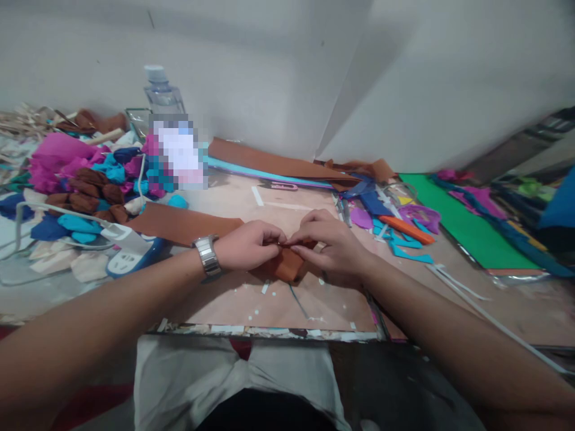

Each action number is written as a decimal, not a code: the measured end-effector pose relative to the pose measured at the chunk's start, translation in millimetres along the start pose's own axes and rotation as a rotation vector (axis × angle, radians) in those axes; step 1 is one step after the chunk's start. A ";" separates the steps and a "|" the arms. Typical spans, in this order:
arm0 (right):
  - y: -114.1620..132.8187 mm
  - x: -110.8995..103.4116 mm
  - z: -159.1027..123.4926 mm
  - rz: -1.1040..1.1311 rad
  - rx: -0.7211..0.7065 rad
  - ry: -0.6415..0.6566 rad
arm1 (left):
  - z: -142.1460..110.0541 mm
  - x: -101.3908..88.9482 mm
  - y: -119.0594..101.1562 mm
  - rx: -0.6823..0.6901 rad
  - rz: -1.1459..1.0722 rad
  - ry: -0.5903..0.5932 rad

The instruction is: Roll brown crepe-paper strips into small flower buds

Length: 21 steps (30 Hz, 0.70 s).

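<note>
My left hand (248, 244) and my right hand (332, 244) meet over the middle of the table, each with its fingers pinched on a small brown sheet (290, 265). The sheet looks folded or gathered along its upper edge, and its lower part hangs toward me. Whether it is paper or fabric I cannot tell. A silvery watch (207, 256) is on my left wrist. Just behind my left hand lies a long brown strip (188, 224) of similar colour.
At left are a heap of crumpled coloured pieces (92, 191), a blue-and-white power strip (135, 256) with a cable, and a bottle (164, 96). Brown sheets (278, 163) lie along the back. Right: coloured scraps (404, 236), an orange cutter-like tool (406, 229) and a green sheet (485, 227).
</note>
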State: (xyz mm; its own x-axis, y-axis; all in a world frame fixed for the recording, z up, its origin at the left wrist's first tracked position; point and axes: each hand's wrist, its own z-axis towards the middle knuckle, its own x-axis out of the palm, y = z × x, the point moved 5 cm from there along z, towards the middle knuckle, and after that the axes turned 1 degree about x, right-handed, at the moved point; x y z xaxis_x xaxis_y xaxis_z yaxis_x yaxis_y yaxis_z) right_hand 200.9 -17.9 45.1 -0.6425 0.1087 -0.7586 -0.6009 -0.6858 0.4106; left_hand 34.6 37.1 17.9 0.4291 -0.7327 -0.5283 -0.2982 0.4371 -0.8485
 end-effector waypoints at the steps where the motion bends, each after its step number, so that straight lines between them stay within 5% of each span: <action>1: 0.3 -0.2 -0.1 0.002 -0.007 -0.004 | 0.0 -0.1 -0.5 0.006 0.012 0.002; 21: 1.7 -1.1 -0.5 -0.014 -0.072 -0.031 | -0.2 0.6 -2.4 -0.040 -0.019 0.039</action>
State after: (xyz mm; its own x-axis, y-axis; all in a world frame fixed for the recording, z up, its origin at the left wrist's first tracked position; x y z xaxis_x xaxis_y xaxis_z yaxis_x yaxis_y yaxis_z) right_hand 200.8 -19.5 46.3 -0.6495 0.1400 -0.7473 -0.5748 -0.7339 0.3621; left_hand 35.3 35.5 19.7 0.4022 -0.7607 -0.5095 -0.3243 0.4020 -0.8563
